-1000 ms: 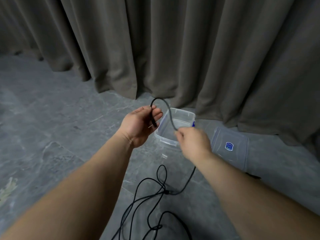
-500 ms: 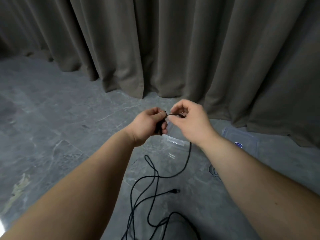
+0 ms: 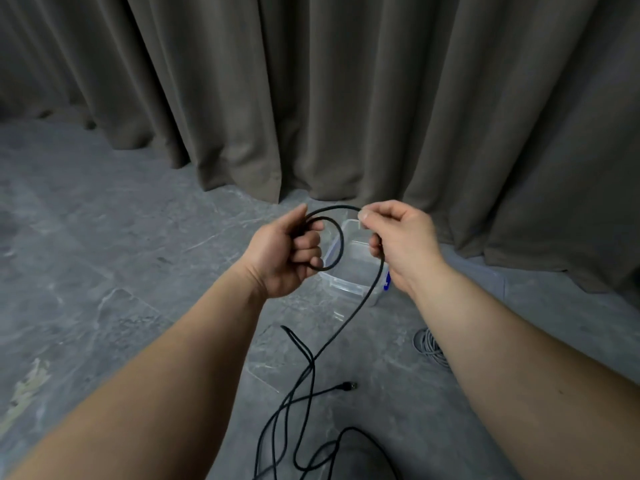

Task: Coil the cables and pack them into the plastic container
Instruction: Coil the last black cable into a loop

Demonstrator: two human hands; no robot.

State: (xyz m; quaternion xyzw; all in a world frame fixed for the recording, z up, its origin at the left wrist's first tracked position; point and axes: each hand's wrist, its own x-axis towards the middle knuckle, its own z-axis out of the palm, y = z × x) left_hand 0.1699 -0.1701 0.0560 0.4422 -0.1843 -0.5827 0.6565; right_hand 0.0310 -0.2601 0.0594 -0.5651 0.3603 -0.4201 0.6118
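At centre frame the left hand (image 3: 284, 252) has its grip curled around one small loop of the black cable (image 3: 337, 244), thumb on top and fingers folded beneath. Just to its right, the right hand (image 3: 401, 242) pinches the same cable between thumb and forefinger at the top of the arc, and the strand drops away beneath that hand to the floor.

To do this turn well, I would judge the right hand should slide down the slack, bring up a loop matching the first in size, and lay it flat into the left palm, giving the cable a slight twist so it does not kink.

Behind and between the hands stands the open clear plastic container (image 3: 349, 284), on the grey floor (image 3: 104, 271), ready to receive the coil. In the lower middle, the cable's loose length lies in crossed loops, its plug end (image 3: 348, 386) free; that tangle may snag while drawing up. Lower right, a grey coiled cable (image 3: 429, 348) peeks from behind the right forearm. A curtain (image 3: 346, 98) fills the upper frame.
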